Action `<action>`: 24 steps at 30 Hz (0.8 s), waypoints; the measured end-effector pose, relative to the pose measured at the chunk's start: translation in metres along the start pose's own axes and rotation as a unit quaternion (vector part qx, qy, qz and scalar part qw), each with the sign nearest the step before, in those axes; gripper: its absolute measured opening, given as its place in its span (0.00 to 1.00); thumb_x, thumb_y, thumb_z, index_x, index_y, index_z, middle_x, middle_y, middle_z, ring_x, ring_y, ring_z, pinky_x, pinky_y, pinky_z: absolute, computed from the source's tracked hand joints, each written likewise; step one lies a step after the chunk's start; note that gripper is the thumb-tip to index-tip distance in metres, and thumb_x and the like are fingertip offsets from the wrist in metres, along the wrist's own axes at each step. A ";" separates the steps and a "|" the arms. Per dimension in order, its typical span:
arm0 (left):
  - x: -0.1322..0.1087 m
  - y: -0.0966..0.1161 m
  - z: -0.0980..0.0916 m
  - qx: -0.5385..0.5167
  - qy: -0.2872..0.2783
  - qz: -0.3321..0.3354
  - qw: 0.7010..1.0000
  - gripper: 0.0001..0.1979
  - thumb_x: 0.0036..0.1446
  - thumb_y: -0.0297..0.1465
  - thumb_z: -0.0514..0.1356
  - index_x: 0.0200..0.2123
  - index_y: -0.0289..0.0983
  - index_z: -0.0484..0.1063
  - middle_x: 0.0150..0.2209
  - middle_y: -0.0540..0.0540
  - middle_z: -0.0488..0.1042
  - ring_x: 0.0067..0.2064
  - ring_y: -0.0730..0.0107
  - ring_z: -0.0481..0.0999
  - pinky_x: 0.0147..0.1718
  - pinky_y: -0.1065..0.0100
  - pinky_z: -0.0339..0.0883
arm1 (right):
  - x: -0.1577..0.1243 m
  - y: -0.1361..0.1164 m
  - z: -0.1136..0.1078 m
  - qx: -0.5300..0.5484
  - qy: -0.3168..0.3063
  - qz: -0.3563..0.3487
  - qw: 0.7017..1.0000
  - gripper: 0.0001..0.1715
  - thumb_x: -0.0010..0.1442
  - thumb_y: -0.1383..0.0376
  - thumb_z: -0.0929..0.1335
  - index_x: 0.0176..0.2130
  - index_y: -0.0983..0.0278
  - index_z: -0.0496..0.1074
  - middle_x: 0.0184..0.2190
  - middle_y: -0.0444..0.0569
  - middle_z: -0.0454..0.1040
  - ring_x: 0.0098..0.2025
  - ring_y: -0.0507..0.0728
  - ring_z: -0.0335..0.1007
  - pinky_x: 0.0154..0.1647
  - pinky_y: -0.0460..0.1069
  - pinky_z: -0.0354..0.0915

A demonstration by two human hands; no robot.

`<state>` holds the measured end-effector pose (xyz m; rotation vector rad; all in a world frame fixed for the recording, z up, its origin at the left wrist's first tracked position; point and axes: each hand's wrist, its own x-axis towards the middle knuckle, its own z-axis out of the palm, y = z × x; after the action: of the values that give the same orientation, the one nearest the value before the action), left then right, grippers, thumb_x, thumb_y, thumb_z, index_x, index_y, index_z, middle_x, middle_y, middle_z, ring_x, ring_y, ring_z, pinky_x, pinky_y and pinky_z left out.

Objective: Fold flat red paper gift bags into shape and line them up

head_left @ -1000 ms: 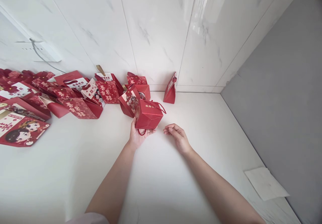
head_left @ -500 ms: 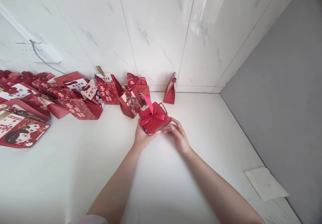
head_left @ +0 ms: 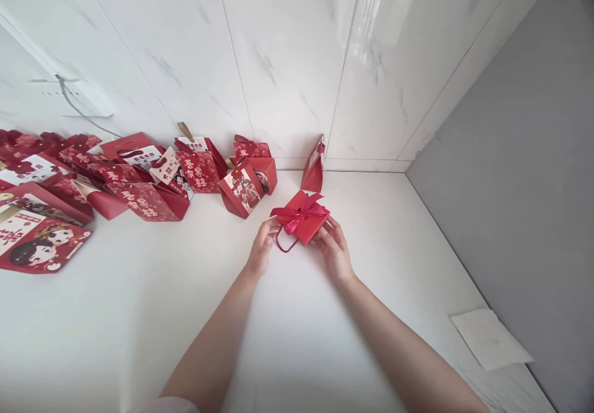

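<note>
A small red gift box (head_left: 304, 222) with a pink ribbon bow on top and a thin red cord handle rests on the white floor (head_left: 297, 339) near the tiled wall. My left hand (head_left: 261, 249) touches its left side with curled fingers. On its right side, my right hand (head_left: 335, 250) grips the box between fingers and thumb. Both hands hold the box between them, ribbon side up.
Several red gift bags and boxes (head_left: 139, 178) lie in a heap to the left along the wall. One red bag (head_left: 314, 166) stands upright just behind the held box. A white paper sheet (head_left: 490, 337) lies at the right by the grey wall (head_left: 524, 153).
The box was tipped on its side in my left hand alone; it has turned ribbon side up, moved right, and my right hand has come onto it.
</note>
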<state>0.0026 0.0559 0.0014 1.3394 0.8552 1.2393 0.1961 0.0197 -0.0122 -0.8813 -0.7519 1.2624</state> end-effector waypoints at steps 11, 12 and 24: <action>0.002 0.002 -0.010 -0.019 0.058 -0.125 0.990 0.26 0.58 0.53 0.60 0.33 0.35 0.80 0.22 0.42 0.76 0.33 0.53 0.79 0.32 0.60 0.68 | -0.002 0.007 -0.006 -0.082 0.046 -0.025 0.995 0.26 0.66 0.46 0.64 0.57 0.53 0.75 0.71 0.45 0.59 0.74 0.63 0.48 0.71 0.62 0.53; 0.001 0.003 -0.009 0.002 0.054 -0.119 0.991 0.22 0.59 0.50 0.62 0.29 0.36 0.80 0.22 0.43 0.75 0.31 0.55 0.78 0.31 0.60 0.68 | -0.002 0.007 -0.006 -0.086 0.044 -0.029 0.995 0.26 0.66 0.46 0.64 0.57 0.52 0.75 0.70 0.45 0.59 0.74 0.62 0.48 0.72 0.62 0.51; 0.002 0.011 0.002 0.061 0.047 -0.029 0.997 0.35 0.49 0.33 0.71 0.61 0.46 0.67 0.66 0.42 0.64 0.68 0.52 0.61 0.64 0.56 0.56 | -0.002 0.005 -0.006 -0.089 0.020 -0.027 0.995 0.23 0.65 0.50 0.67 0.55 0.55 0.74 0.60 0.49 0.73 0.63 0.63 0.65 0.67 0.61 0.58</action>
<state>0.0037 0.0558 0.0123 1.3508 1.0428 1.2300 0.1989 0.0175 -0.0191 -1.0205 -0.8595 1.1388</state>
